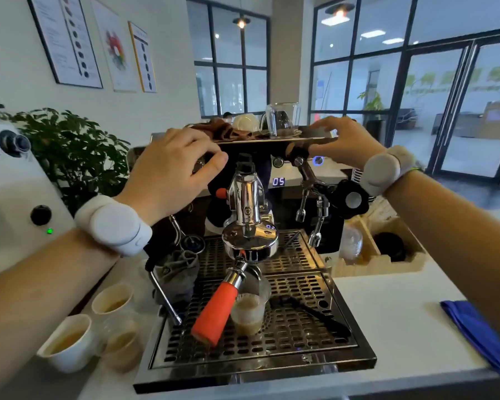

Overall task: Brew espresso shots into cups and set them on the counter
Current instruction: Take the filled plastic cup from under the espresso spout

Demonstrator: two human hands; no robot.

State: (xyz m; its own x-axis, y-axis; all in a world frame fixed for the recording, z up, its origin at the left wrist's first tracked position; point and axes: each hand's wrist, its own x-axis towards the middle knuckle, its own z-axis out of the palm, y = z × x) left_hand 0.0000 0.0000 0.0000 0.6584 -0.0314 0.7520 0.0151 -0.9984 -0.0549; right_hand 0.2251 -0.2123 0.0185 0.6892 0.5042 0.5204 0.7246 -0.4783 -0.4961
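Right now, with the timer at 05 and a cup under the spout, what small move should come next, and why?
Probably wait with both hands on the machine. The clear cup on the drip tray below the orange-handled portafilter holds only a little coffee, and the timer reads 05, so the shot looks unfinished.

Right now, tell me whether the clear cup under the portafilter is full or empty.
Partly full. The clear cup stands upright on the drip tray under the orange-handled portafilter, with pale brown liquid in its lower part and foam streaks above.

The orange handle (214, 310) sticks out just beside the plastic cup (247, 314) on the drip tray (315, 342). Three cups (70, 342) crowd the counter (387, 327) left; the right is open.
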